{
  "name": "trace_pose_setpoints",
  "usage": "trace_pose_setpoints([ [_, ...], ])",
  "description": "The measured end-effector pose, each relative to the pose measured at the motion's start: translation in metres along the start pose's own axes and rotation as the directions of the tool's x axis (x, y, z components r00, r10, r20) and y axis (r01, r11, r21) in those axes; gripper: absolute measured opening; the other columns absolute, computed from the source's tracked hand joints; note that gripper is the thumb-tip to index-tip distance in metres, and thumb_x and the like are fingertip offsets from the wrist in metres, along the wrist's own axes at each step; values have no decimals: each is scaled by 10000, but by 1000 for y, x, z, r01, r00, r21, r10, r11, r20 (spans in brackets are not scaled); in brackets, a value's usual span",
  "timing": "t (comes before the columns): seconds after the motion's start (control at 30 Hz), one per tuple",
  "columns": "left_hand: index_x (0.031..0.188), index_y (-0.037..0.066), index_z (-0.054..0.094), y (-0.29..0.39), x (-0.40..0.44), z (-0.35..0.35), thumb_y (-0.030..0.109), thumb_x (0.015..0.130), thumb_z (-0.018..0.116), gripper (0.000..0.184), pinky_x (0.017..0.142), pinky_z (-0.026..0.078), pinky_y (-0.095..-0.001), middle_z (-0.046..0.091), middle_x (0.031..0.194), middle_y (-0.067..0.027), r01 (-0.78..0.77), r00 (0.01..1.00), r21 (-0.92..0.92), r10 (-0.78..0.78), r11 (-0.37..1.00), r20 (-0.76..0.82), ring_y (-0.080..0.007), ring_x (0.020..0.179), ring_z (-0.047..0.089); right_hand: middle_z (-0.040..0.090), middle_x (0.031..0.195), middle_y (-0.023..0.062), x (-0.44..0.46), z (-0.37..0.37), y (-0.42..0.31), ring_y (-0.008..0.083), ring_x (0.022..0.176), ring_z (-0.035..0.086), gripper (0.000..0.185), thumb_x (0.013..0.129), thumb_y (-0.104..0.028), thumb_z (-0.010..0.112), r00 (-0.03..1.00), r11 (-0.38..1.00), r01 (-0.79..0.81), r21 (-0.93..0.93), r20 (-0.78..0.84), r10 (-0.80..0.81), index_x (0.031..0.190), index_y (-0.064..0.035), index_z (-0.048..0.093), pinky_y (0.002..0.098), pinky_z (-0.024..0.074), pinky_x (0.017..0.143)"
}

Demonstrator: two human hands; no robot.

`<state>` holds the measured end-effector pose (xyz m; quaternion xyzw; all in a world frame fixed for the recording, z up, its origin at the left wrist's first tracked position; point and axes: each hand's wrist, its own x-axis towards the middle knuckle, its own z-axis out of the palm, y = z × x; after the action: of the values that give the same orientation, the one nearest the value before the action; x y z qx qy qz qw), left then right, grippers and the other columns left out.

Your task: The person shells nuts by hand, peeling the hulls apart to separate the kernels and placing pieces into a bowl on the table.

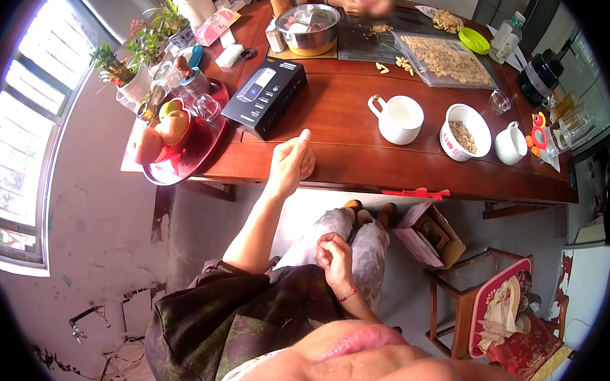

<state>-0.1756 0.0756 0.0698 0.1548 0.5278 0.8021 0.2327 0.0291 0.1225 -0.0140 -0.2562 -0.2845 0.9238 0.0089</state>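
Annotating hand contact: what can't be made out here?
All in the head view:
Left hand: curled fingers hide the palm and anything in it.
Right hand: same, curled fingers hide its palm.
Far person's hand: blurred; top edge crops that person.
Black box: print too small to read.

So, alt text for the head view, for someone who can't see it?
A person's left hand, curled, is at the near edge of a wooden table, near a black box; the right hand is nearer the body. The table holds a white mug, a white bowl and a clear bag of pale pieces; another person's hands are at the far side.
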Motion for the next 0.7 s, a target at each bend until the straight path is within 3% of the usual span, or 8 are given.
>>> trace_pose_setpoints([
  [0.7, 593, 117, 348, 0, -1, 3, 334, 991, 422, 459, 372, 191, -195, 302, 497, 40, -24, 1000, 73, 25, 997, -13, -45, 402, 259, 550, 657, 56, -10, 3, -2, 65, 458, 401, 44, 850, -47, 504, 993, 995, 103, -6, -59, -103, 829, -25, 535, 181, 274, 401],
])
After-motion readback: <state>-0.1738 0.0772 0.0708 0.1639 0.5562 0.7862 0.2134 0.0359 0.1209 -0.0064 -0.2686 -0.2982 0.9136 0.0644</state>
